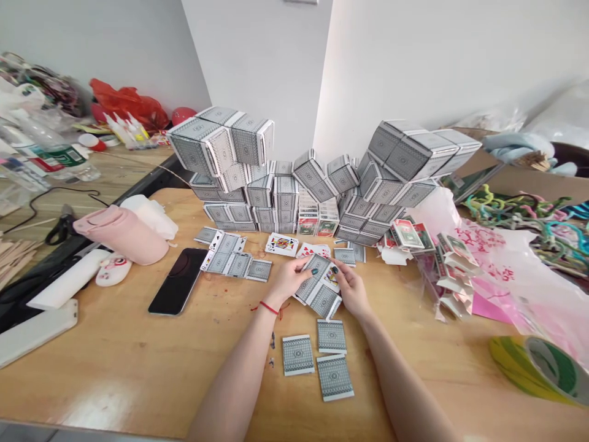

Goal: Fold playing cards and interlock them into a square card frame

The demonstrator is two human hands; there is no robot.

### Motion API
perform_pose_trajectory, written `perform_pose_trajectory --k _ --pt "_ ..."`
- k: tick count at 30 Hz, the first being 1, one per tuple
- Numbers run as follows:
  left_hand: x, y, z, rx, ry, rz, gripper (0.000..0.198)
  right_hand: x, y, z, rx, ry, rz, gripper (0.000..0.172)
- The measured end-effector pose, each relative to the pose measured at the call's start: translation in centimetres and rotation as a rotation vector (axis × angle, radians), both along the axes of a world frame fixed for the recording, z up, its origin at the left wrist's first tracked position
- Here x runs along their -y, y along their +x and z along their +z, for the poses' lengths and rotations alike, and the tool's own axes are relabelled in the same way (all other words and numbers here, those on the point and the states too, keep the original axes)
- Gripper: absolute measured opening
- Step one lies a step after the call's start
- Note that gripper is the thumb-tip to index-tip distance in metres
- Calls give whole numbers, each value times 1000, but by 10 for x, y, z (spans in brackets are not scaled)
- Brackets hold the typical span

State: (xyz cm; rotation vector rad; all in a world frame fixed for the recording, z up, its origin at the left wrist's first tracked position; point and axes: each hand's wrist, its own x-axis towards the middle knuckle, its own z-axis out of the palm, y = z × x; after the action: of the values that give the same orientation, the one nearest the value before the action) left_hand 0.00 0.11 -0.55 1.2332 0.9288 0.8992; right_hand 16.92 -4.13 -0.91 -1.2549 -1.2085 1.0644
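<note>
My left hand (289,279) and my right hand (352,290) both grip a fanned bunch of playing cards (318,283) with grey patterned backs, held just above the wooden table (138,368). A red string circles my left wrist. Three small face-down card piles (317,359) lie on the table right below my hands. More loose cards (234,261), some face up, are spread behind my hands. A tall heap of grey card boxes (294,175) stands at the back against the wall.
A black phone (178,281) lies to the left, beside a pink roll (122,233) and white items. Opened card boxes (448,270) and pink plastic bags (506,270) fill the right side. A yellow-green tape roll (538,368) sits near the right edge.
</note>
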Motion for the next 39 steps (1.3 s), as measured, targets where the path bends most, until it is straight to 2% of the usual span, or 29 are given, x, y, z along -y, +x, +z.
perform_pose_trajectory --k 4,8,13,21,28,34,39 --pt "2 5 1 44 -18 -32 44 1 0 6 34 -86 50 47" --pt "2 4 1 55 -38 -9 45 0 1 8 -59 -132 80 50" --pt "1 1 5 48 -32 43 47 -1 3 2 -84 -163 10 33" --pt "3 2 8 -58 -3 57 44 0 5 1 -32 -181 39 45" --pt "2 3 -1 -56 0 23 44 -1 4 2 3 -197 57 48" --pt "3 3 0 -70 29 24 43 -1 4 3 28 -206 103 51" --pt "3 4 -1 -76 39 55 42 -1 2 5 42 -212 87 50"
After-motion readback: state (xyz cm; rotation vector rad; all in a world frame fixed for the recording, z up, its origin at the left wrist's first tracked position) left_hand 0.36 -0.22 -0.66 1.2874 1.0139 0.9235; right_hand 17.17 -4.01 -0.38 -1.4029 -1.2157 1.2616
